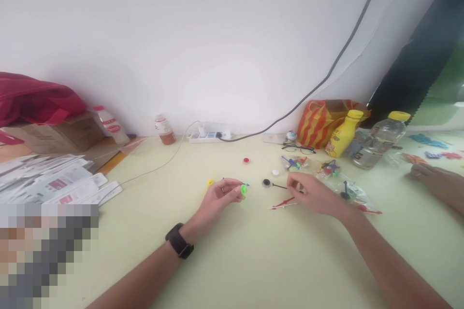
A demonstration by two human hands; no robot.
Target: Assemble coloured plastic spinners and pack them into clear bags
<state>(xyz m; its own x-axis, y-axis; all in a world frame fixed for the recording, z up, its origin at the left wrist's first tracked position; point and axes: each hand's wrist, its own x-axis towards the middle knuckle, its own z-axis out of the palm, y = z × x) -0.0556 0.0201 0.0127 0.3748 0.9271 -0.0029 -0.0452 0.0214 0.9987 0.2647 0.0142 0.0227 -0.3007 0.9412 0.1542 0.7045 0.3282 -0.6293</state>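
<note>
My left hand point(225, 193), with a black watch on its wrist, pinches a small bright-green plastic piece point(244, 189). A bit of blue shows just beyond those fingertips. The fingers of my right hand point(308, 192) are closed at the end of a thin black stick point(280, 186). That stick points left towards a round black piece with a pale rim point(266, 183). Below it lie a red stick point(282, 203) and a white stick point(286, 206). A white round piece point(275, 173) and a red one point(246, 160) sit further back. Left of my left hand is a yellow piece point(210, 182).
Plastic bags of coloured parts point(295, 162) lie behind and beyond my right hand. Glasses point(299, 148), a yellow bottle point(343, 134) and a clear bottle point(380, 140) stand further back. Another person's hand point(435, 181) rests at right. Stacked white packets point(61, 178) are at left.
</note>
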